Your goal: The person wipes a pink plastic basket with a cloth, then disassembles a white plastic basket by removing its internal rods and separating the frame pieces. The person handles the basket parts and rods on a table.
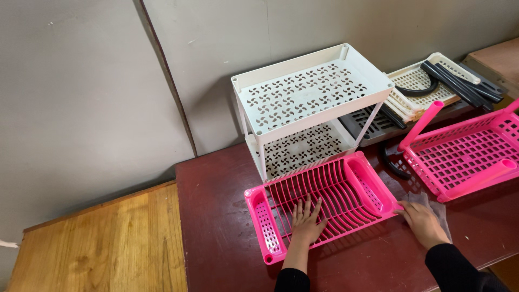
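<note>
From the head view, a grey panelled wall backs a dark red-brown table [216, 243], with a pale wooden surface [97, 243] lower at nine o'clock. On the table, dead centre, lies a bright pink slatted plastic dish tray [346, 184] with a perforated pocket at each end. The left hand [307, 220] rests flat on its slats, fingers spread and gripping nothing; the right hand [424, 223] lies open on a clear plastic wrapper [432, 208], fingertips touching the tray's four o'clock corner.

The tray looks light, stiff and a little springy, smooth enough to slide. I'd judge the thick end rims the best hold, not the thin slats.

Counting: one slatted pink tray; one pink mesh shelf with tube legs [465, 157] at three o'clock; one white two-tier pierced plastic rack [308, 97] at twelve o'clock; one pile of cream and grey trays with black tubes [432, 86] at two o'clock, number unclear.
</note>
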